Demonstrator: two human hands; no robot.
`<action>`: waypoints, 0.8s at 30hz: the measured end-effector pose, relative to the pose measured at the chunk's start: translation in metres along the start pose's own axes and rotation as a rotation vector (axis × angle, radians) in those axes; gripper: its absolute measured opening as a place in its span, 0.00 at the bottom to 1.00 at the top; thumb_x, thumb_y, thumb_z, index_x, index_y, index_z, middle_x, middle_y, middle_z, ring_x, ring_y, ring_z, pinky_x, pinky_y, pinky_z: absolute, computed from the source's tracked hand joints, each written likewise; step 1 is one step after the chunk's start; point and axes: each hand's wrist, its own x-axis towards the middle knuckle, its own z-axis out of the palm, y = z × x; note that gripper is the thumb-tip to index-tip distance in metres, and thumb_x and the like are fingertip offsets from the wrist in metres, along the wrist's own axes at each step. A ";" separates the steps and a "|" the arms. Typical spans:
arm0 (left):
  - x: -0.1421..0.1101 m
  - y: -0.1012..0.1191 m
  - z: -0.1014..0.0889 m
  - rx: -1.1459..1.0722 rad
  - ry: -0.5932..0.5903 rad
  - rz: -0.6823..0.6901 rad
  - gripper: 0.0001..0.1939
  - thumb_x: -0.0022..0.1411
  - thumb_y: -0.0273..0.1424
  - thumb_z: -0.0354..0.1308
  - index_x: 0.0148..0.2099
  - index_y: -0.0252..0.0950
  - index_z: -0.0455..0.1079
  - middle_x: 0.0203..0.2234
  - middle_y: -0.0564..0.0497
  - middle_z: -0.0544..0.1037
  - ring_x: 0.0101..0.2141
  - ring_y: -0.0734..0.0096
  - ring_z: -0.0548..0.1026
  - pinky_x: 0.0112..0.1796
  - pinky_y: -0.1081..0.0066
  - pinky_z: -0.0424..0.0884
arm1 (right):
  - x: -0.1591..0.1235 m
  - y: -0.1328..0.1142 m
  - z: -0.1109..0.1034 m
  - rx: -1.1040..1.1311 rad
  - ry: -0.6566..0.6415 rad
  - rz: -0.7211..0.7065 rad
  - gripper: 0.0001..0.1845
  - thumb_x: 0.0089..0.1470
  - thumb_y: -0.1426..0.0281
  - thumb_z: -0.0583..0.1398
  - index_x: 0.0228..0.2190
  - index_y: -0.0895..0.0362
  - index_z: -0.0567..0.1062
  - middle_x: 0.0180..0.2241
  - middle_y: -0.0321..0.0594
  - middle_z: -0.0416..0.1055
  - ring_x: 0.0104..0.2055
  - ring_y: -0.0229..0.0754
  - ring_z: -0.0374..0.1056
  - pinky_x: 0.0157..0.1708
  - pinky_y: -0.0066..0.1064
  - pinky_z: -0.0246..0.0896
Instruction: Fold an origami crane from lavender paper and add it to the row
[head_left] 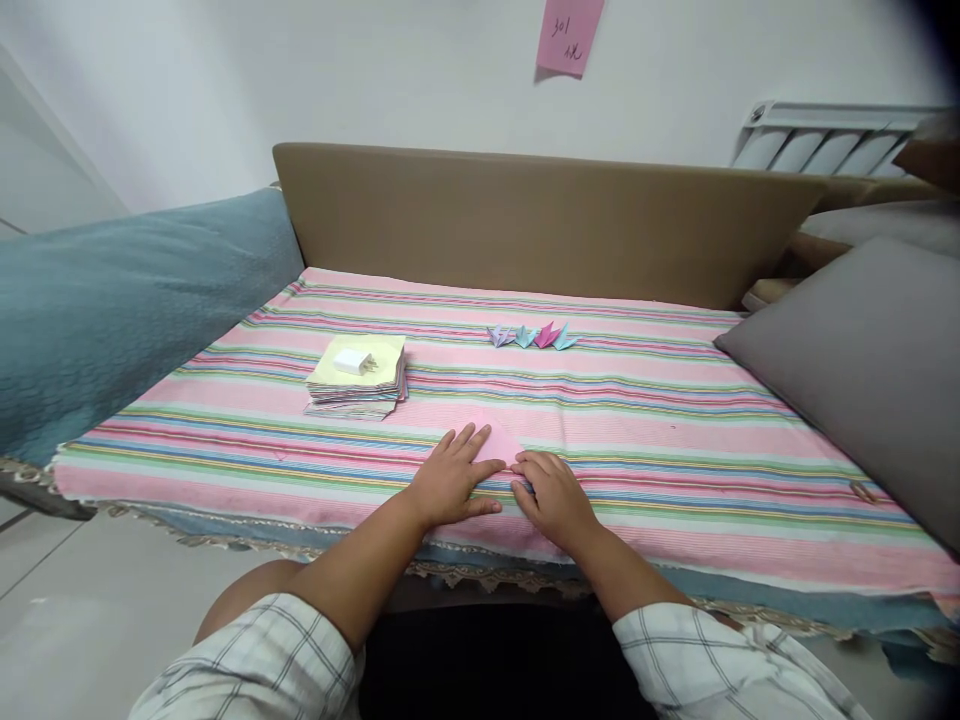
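A pink sheet of folding paper [498, 443] lies folded on the striped cloth, with a slanting edge running down to the right. My left hand [448, 482] rests flat on its left part, fingers spread, and hides some of it. My right hand [553, 497] is at the paper's right corner, its fingers curled and the fingertips gripping that corner. Farther back stands a short row of several folded paper cranes, among them a magenta crane [547, 335] and a lilac crane [499, 336].
To the left, a stack of square paper [356, 395] carries a white plug adapter [352, 361]. A grey cushion [862, 370] leans at the right. Behind the striped cloth [637, 420] rises a brown backrest [525, 220]. A small brown object [862, 491] lies near the cushion.
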 end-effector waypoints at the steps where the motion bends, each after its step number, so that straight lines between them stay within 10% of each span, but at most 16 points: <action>1: -0.002 -0.001 -0.001 -0.003 -0.003 -0.012 0.34 0.55 0.57 0.48 0.58 0.47 0.61 0.64 0.42 0.47 0.61 0.44 0.46 0.56 0.45 0.49 | 0.000 0.000 0.000 0.002 -0.003 0.004 0.11 0.56 0.68 0.53 0.39 0.56 0.72 0.44 0.45 0.69 0.47 0.48 0.62 0.46 0.40 0.57; 24: -0.056 -0.044 -0.035 -0.076 -0.020 -0.304 0.23 0.54 0.46 0.58 0.50 0.43 0.72 0.63 0.47 0.49 0.61 0.49 0.49 0.58 0.56 0.52 | -0.002 0.005 0.003 0.012 0.008 -0.014 0.11 0.56 0.68 0.53 0.38 0.57 0.71 0.43 0.45 0.69 0.46 0.47 0.62 0.45 0.39 0.57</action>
